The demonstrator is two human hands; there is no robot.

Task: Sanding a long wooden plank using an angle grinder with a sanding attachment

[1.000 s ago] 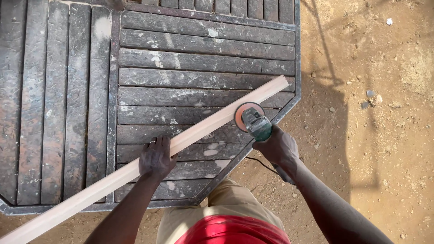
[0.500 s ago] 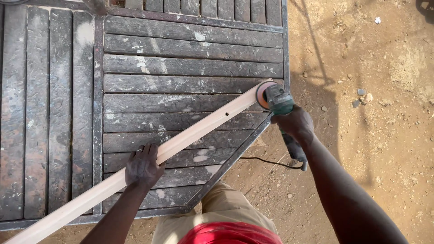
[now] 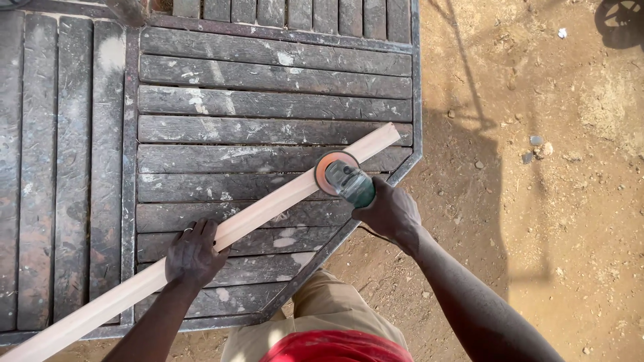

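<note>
Pale wooden strip (image 3: 268,204) lies diagonally across the dark slatted workbench (image 3: 268,87), lower-left end past the bench edge, upper-right end near the angled metal rim. Left hand (image 3: 194,253) lies palm-down on the strip, fingers spread flat, pinning it to the slats. Right hand (image 3: 389,213) is wrapped around the body of a green angle grinder (image 3: 345,179); its orange disc touches the strip (toward the upper-right end). Sandy ground (image 3: 550,201) lies to the right.
</note>
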